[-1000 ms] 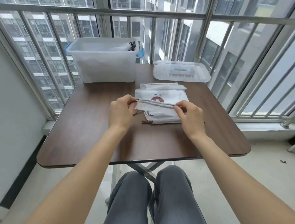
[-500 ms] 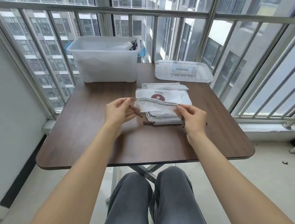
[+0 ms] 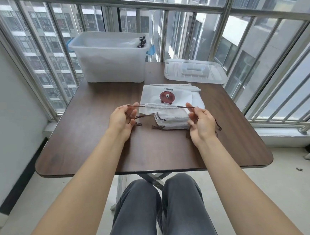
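i see white drawstring bag [image 3: 167, 99], bear print, mouth bunched, atop bag stack [image 3: 173, 122] on table [image 3: 96, 140]. mouth runs left-right, faces me. left hand [image 3: 121, 118] and right hand [image 3: 201, 121] grip: each pinching a cord [image 3: 183, 107] end.

left hand [image 3: 122, 120], right hand [image 3: 201, 122]: two; drawstring bag [image 3: 167, 90], bag stack [image 3: 173, 120], bin [image 3: 109, 65], lid [image 3: 193, 70], table [image 3: 97, 149]: one each.

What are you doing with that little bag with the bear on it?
A person sitting at the brown table is drawing a white bear-print pouch closed. The left hand and right hand each pinch one end of the dark drawstrings and pull outward, so the pouch's mouth is bunched up. Beneath it lies a stack of similar pouches. A clear bin and its lid sit behind.
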`<act>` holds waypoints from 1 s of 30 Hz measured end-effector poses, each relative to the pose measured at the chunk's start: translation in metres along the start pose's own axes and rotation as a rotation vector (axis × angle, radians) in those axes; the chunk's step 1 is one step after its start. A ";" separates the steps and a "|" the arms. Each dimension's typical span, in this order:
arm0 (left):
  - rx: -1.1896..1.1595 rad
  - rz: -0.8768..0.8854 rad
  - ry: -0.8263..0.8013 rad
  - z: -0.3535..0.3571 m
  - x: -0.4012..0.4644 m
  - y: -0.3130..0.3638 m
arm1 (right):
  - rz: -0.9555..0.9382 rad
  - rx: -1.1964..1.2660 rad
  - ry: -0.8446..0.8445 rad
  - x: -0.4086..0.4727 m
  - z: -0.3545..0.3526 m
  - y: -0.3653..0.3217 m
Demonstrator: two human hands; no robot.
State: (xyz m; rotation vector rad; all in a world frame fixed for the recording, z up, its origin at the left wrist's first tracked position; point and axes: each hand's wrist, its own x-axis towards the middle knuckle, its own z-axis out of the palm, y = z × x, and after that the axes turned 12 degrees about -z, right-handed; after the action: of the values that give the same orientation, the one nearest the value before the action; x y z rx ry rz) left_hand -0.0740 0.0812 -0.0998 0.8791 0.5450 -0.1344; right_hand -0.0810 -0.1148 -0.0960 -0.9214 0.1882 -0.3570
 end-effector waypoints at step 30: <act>1.555 0.856 0.146 0.014 -0.006 0.000 | -0.727 -1.626 -0.509 -0.006 0.005 -0.015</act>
State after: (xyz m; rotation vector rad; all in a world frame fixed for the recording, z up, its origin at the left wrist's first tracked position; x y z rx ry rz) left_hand -0.0733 0.0699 -0.0895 2.5741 0.0497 0.3600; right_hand -0.0883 -0.1170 -0.0810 -2.6691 -0.4423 -0.6138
